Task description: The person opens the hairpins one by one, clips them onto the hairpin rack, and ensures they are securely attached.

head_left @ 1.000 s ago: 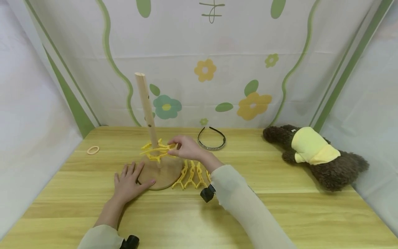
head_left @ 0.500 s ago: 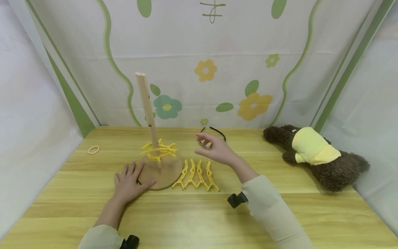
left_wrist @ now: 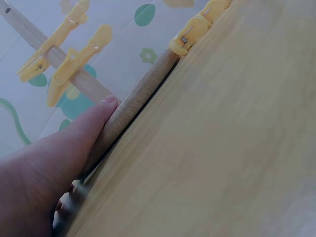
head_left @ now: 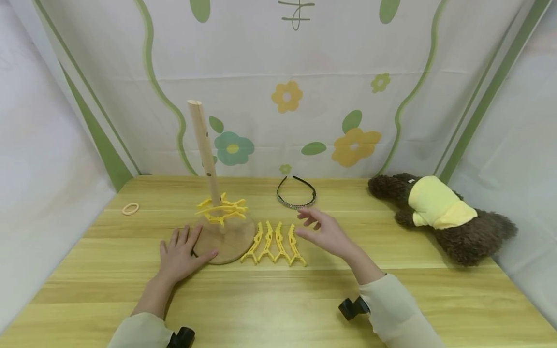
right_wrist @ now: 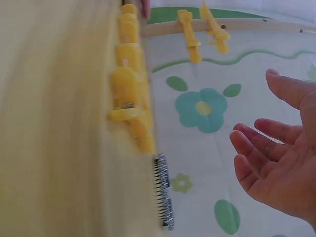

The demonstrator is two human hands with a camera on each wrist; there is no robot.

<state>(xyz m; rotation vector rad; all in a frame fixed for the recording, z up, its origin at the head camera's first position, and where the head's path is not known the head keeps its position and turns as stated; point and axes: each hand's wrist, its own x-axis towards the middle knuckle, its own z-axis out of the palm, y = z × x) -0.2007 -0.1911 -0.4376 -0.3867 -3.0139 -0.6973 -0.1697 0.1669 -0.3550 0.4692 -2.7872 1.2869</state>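
My left hand (head_left: 179, 258) rests with spread fingers at the left edge of the round wooden base (head_left: 237, 241), its thumb lying on top of the rim. A wooden post (head_left: 203, 140) with small holes rises from this base. Around the post's lower part sit several yellow alligator hair clips (head_left: 222, 210), stacked crosswise. More such hair clips (head_left: 294, 247) lie in a row to the right of the base. My right hand (head_left: 327, 234) hovers just right of that row, holding nothing; in the right wrist view its fingers (right_wrist: 269, 148) are loosely bent, thumb apart.
Behind the row of clips lies a black headband (head_left: 297, 205) with a glittery band. A small pale ring (head_left: 130, 209) is on the far left of the wooden table (head_left: 261, 309). A brown plush toy (head_left: 465, 239) in a yellow shirt lies at right, before a flowered curtain (head_left: 330, 58).
My right hand has let go of a clip at the post and moved right and toward me, past the headband to the row's right end. My left hand stays on the base.
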